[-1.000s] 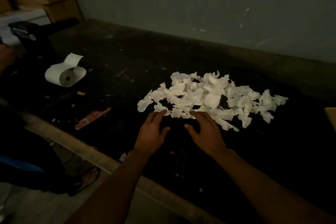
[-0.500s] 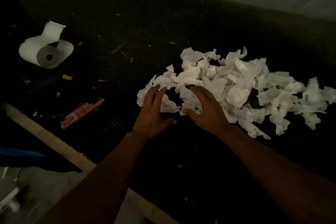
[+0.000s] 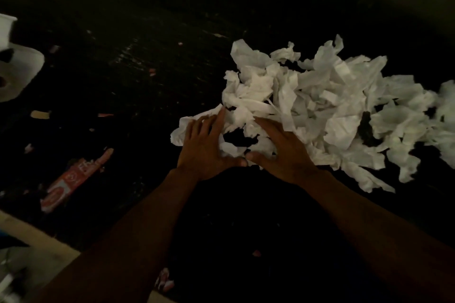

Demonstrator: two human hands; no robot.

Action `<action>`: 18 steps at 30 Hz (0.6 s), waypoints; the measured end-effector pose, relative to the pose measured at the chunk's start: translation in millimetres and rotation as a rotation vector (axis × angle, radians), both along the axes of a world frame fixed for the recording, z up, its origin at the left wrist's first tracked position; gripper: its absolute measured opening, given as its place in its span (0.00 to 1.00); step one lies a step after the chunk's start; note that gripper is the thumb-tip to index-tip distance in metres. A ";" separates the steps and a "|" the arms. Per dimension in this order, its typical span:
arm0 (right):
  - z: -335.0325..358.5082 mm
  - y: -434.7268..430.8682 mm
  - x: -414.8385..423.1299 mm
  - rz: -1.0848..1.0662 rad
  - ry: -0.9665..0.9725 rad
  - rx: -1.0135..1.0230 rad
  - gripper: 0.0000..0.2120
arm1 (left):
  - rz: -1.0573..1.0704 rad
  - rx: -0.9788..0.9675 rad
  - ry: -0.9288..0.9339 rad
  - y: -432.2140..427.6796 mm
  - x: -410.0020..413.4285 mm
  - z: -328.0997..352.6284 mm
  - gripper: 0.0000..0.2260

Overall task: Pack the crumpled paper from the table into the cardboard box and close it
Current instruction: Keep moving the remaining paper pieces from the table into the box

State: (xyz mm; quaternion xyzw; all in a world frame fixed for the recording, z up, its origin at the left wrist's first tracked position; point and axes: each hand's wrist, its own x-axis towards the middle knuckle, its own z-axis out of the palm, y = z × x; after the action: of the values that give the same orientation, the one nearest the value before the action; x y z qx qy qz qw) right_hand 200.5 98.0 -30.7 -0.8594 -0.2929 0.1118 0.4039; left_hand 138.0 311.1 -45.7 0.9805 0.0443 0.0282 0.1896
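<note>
A loose heap of white crumpled paper [image 3: 327, 103] lies on the dark table [image 3: 138, 69], spreading from the centre to the right edge of view. My left hand [image 3: 205, 147] rests flat on the heap's near-left corner, fingers spread. My right hand [image 3: 283, 152] lies beside it on the paper, fingers spread, its fingertips pushed under loose strips. The two thumbs almost touch, framing a small clump between the hands. Neither hand has closed around paper. No cardboard box is in view.
A white paper roll [image 3: 17, 69] lies at the left edge. A red and white wrapper [image 3: 71, 179] lies near the table's pale front edge [image 3: 37, 238]. Small scraps dot the dark surface. Floor shows at bottom left.
The view has come closer and lower over the heap. Both hands have slid forward onto the paper's near-left corner, and their thumbs have drawn together.
</note>
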 end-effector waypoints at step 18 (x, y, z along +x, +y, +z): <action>-24.2 16.6 4.2 -0.059 -0.254 -0.090 0.21 | -0.021 -0.097 -0.172 -5.0 -9.7 -10.0 0.29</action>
State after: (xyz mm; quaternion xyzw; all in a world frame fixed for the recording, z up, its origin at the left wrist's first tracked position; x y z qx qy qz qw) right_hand 204.7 114.6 -54.9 -0.8920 -0.3111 0.0033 0.3279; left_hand 128.3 306.1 -55.6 0.9645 0.0187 0.1083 0.2403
